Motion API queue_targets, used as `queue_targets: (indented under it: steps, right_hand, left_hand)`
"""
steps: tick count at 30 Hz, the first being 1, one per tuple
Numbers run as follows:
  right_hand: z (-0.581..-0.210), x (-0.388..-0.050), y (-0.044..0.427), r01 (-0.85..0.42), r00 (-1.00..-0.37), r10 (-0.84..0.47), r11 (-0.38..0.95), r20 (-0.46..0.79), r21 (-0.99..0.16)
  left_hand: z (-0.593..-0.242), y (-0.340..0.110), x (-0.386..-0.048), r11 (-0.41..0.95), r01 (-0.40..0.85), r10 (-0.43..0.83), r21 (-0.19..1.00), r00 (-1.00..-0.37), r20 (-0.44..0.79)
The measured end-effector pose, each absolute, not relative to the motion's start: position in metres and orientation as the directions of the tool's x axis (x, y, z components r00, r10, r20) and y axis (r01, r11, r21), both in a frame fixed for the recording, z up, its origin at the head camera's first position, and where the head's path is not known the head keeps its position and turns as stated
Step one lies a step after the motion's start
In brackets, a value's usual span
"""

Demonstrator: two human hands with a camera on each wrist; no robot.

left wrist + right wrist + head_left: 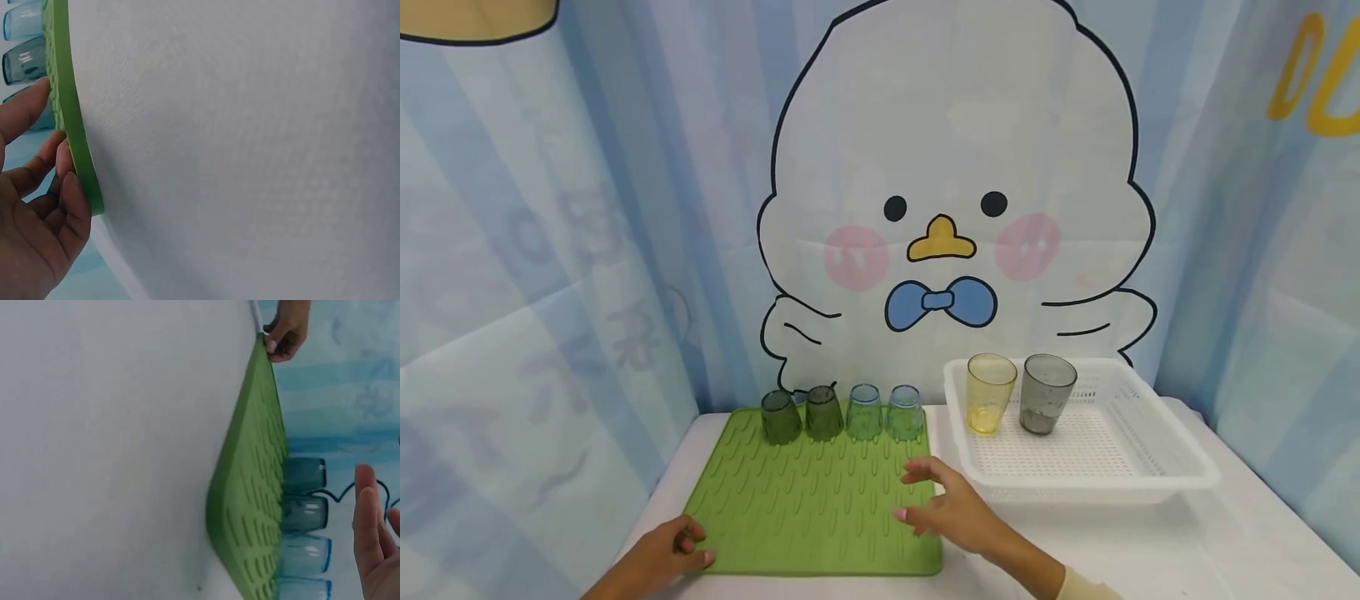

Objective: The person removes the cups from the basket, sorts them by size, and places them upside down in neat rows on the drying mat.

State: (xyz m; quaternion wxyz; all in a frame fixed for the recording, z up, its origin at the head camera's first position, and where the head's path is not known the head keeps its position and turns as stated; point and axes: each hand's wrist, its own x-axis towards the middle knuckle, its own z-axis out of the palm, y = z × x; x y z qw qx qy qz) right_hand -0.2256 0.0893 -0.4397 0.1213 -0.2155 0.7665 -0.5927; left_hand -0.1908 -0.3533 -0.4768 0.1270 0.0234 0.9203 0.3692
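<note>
Left hand (658,554) lightly curled, thumb and fingers about the near left corner of the green mat (820,500), which lies flat on the white table (1105,550); right hand (955,510) hovers by its right edge, thumb and fingers parted, holding nothing. Along the mat's far edge stand two dark glasses (781,419) and two bluish glasses (905,417), mouths down. Right of it, a white basket (1075,483) holds an upright yellow glass (990,392) beside a grey one.
</note>
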Motion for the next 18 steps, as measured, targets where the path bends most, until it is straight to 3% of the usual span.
queue_targets:
  steps: [5, 18]
  right_hand:
    - [-0.413, -0.228, 0.12, -0.245, -0.83, -0.55, 0.211, 0.092, -0.946]
    - [-0.361, -0.265, 0.196, -0.398, -0.838, -0.503, 0.3, 0.211, -0.867]
  left_hand:
    - [-0.474, -0.355, -0.192, 0.714, -0.038, 0.167, 0.699, -0.961, -0.222]
    - [-0.475, -0.354, -0.196, 0.678, -0.13, 0.171, 0.723, -0.929, -0.327]
